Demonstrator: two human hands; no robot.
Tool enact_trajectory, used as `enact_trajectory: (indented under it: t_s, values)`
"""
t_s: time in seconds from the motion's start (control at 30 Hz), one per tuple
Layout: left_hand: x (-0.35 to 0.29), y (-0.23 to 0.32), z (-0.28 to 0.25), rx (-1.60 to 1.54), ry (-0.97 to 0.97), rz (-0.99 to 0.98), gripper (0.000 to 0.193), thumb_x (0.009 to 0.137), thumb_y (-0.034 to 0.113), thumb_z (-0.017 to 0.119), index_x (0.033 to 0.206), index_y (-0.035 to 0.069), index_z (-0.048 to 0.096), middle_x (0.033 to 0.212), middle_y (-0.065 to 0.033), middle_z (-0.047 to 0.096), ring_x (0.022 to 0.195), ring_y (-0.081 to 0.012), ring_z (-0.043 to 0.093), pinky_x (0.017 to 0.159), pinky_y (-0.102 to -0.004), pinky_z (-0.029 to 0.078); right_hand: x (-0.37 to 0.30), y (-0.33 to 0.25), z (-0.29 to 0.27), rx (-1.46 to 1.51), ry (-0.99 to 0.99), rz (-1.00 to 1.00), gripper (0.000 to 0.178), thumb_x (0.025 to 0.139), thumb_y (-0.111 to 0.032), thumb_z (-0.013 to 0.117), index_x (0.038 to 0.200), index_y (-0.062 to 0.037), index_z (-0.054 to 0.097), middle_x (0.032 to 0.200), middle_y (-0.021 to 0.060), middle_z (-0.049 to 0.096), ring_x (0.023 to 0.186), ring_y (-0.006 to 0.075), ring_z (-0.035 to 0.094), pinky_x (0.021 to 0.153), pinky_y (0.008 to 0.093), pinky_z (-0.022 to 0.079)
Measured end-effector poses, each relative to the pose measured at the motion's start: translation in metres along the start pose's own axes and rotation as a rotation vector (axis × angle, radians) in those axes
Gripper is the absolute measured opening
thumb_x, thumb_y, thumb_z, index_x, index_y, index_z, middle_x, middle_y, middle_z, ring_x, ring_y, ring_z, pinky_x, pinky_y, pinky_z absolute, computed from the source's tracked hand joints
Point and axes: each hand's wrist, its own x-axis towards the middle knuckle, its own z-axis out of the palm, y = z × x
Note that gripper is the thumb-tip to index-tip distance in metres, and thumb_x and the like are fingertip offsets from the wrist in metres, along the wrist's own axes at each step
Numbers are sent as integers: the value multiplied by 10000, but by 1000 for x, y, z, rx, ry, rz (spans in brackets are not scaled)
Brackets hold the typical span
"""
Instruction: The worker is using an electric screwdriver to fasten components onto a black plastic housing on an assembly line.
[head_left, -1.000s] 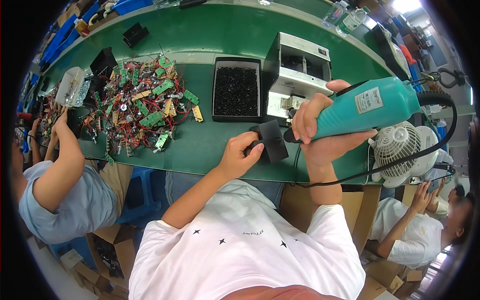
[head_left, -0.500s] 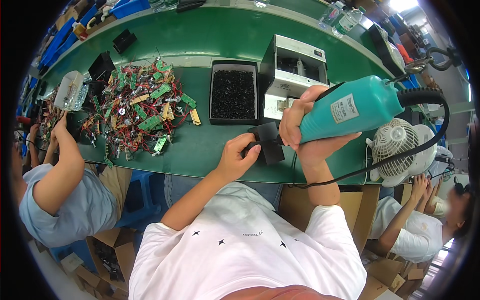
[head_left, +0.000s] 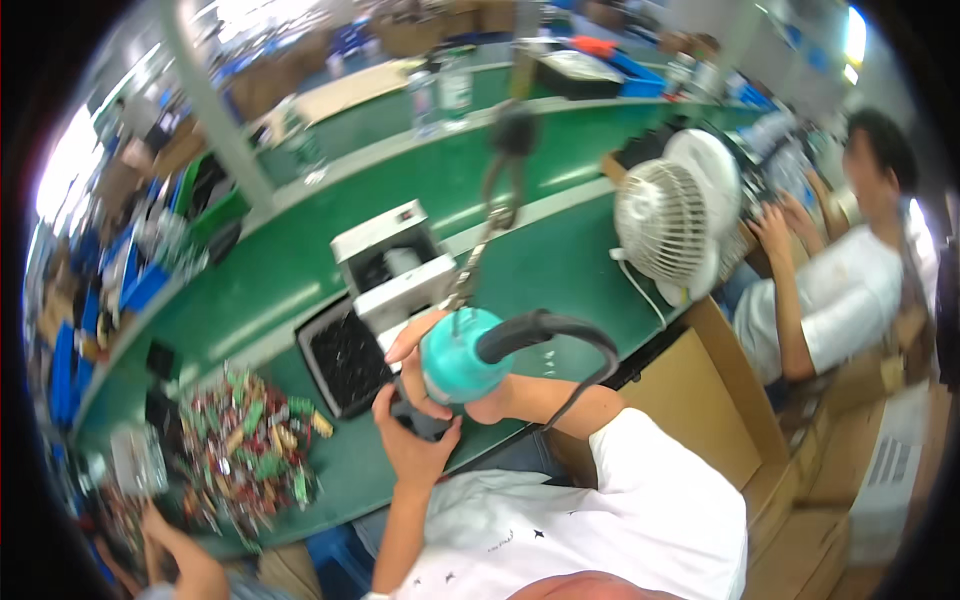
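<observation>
My right hand (head_left: 492, 400) is wrapped round a teal electric screwdriver (head_left: 462, 358), which stands nearly upright with its cable end toward me. A metal hook and chain (head_left: 490, 230) rise from its top. Below the tool, my left hand (head_left: 412, 452) grips a black angular plastic part (head_left: 428, 422) between thumb and fingers. The screwdriver's body and my right hand cover much of that part, and the tip is hidden. Just beyond my hands, a white box-shaped metal machine (head_left: 405, 285) stands beside a black tray (head_left: 316, 376) of small black pieces, probably screws.
Left of the tray is a heap of green circuit boards and red wires (head_left: 250, 450). A white fan (head_left: 665, 220) stands on the green bench (head_left: 560, 270) to the right. An open cardboard box (head_left: 690, 400) sits below the bench edge. Co-workers sit on both sides.
The view has swung to the right and is blurred. The screwdriver has gone from tilted sideways to nearly upright above the black part. My left hand still holds that part.
</observation>
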Motion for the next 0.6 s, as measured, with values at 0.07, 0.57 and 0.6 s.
enact_trajectory:
  t_s: [0.07, 0.57, 0.6]
  values:
    - [-1, 12, -5, 47, -31, 19, 896, 565, 149, 827, 1309, 18, 345, 1229, -170, 470, 1065, -307, 507, 932, -373, 405, -3, -14, -11, -116, 71, -58, 467, 899, -378, 567, 1186, -29, 449, 558, 46, 538, 407, 101, 431, 388, 209, 357]
    - [95, 54, -106, -36, 109, -126, 408, 949, 284, 438, 1265, 31, 487, 1199, -89, 525, 976, -166, 500, 825, -260, 389, -31, -29, -128, -1428, 660, -433, 646, 828, -206, 650, 1364, -74, 314, 845, 117, 628, 546, 220, 549, 530, 315, 455]
    - [122, 45, -109, -46, 71, -173, 387, 953, 306, 448, 1221, 36, 516, 1127, -71, 547, 919, -138, 496, 785, -247, 382, -34, -27, -128, -1452, 688, -389, 662, 811, -167, 656, 1370, -78, 314, 869, 124, 638, 565, 234, 568, 544, 323, 463]
